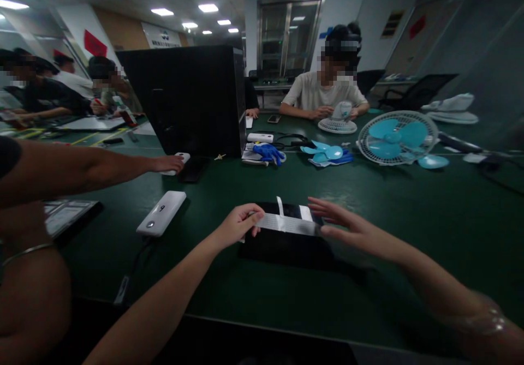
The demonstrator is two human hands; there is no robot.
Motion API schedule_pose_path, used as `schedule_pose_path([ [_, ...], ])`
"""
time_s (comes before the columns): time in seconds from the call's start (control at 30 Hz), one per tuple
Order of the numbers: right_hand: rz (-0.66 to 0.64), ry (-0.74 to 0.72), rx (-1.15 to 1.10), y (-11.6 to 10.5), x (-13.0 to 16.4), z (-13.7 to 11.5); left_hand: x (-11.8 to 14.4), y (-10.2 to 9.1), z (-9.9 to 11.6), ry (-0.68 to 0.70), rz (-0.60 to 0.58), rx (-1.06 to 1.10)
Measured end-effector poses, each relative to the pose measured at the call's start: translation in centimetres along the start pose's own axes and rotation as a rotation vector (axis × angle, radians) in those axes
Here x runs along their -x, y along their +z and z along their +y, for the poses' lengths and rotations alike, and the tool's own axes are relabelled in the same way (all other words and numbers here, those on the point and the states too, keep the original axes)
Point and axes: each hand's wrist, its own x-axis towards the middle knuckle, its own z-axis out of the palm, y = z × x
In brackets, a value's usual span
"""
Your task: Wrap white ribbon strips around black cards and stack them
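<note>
Midway along the near side of the table lies a flat black object (282,253) with a grey, shiny strip (290,225) across it. My left hand (241,223) pinches the strip's left end between thumb and fingers. At the other end, my right hand (344,224) is held with its fingers stretched and apart, gripping nothing; whether it touches the strip I cannot tell. A thin white tab (280,206) sticks up behind the strip, beside a white patch (305,213) on the black object. Fine marks on the strip are too small to read.
To the left lies a white power bank (161,214) marked 9, with a cable. Another person's hand (170,163) reaches in from the left. A large black case (188,100) stands behind. Blue gloves (268,154), fan blades (321,152) and a fan cage (398,137) lie farther back.
</note>
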Motion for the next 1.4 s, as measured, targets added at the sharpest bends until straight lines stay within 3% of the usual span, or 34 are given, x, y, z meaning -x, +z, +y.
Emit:
schedule_pose_path([
  [0.1, 0.072, -0.185, 0.390, 4.0, -0.5, -1.4, 0.1, 0.4, -0.1, -0.019, -0.061, -0.014],
  [0.2, 0.083, -0.319, 0.520, 5.8, -0.8, -1.9, 0.1, 0.4, -0.2, -0.034, -0.107, -0.022],
  [0.33, 0.108, -0.367, 0.663, 5.3, -1.0, -1.2, 0.1, 0.0, -0.4, -0.114, -0.145, -0.087],
  [0.5, 0.076, -0.385, 0.732, 5.5, -1.3, 0.0, 0.0, -0.1, -0.2, -0.148, -0.136, -0.550],
  [0.6, 0.083, -0.375, 0.765, 6.3, -1.5, 0.4, 0.2, 0.2, 0.2, -0.176, -0.103, -0.701],
  [0.87, 0.068, -0.391, 0.896, 7.2, -1.5, 0.5, 0.3, 1.0, 0.7, -0.114, -0.054, -0.970],
  [1.17, 0.071, -0.387, 0.882, 7.8, -1.7, 0.4, 0.5, 0.8, 1.0, -0.122, -0.093, -1.035],
  [1.4, 0.090, -0.421, 0.909, 7.6, -1.7, -0.6, 0.6, 0.7, 1.0, -0.075, -0.023, -1.008],
])
